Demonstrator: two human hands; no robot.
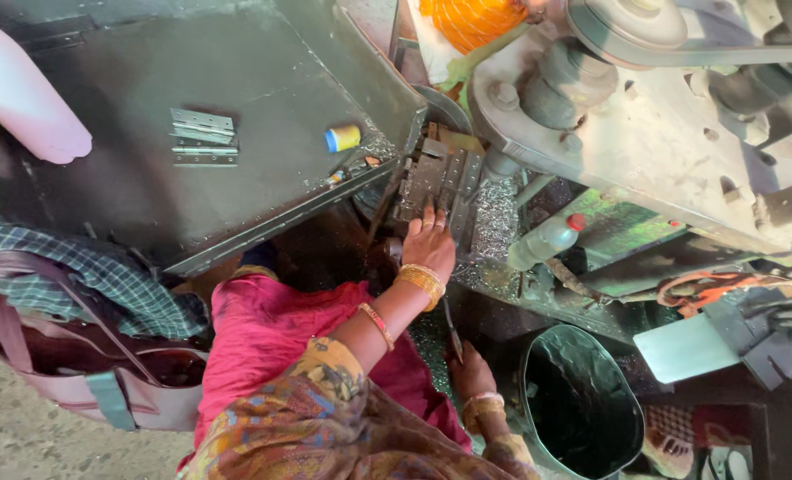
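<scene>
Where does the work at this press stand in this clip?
Done: two metal hinges lie on the dark table. In hand: the left hand rests on the hinge pieces in the die, while the right hand holds a thin tool. What is left cannot be judged.

Left hand [429,242] rests against the die block [437,178] of the press machine [644,133]; right hand [471,369] lies nearer the person, beside the bin [582,400] (which stands to its right). A plastic bottle [545,240] lies right of the die block. On the metal table [147,107], left of the block, lie hinges [202,138] and a small spool [342,138]. A bag [85,364] sits at far left.
</scene>
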